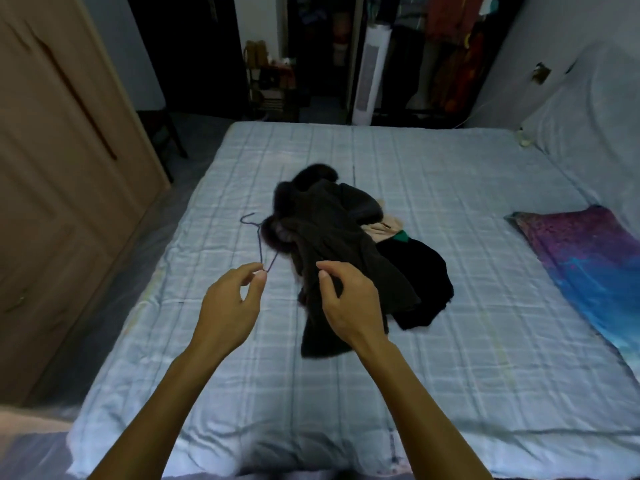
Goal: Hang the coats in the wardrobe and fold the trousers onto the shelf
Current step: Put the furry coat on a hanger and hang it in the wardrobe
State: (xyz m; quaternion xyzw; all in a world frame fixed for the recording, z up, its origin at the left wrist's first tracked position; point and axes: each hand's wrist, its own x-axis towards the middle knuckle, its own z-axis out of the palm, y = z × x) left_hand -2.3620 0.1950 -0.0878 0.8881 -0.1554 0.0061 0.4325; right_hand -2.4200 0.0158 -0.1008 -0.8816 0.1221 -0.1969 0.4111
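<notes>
The left hand point(235, 299) has thumb and forefinger pressed together, pinching a thin purple wire hanger point(260, 245) at its bend; the other fingers are loosely curled. From that pinch the hanger's stem runs away from the hand to a hook that points up and left. Its other wire slants right and goes under the coat point(329, 237).

Just right of it, the right hand point(346, 299) is curled on the near part of the coat, with the thumb up. It looks to grip a fold, though the fingertips are hidden in the dark cloth. The coat lies lengthwise away from the hands. Its fur collar is at the far end, and its lower part hangs towards the person below the right hand.

Beyond and right of the right hand, a black garment point(422, 278) lies against the coat. A beige cloth point(379, 230) shows between the two. All of this lies on the bed point(346, 393), with its pale checked sheet. Well left of the left hand stands a brown wardrobe point(52, 168), and far right lies a purple-blue cloth point(588, 258).
</notes>
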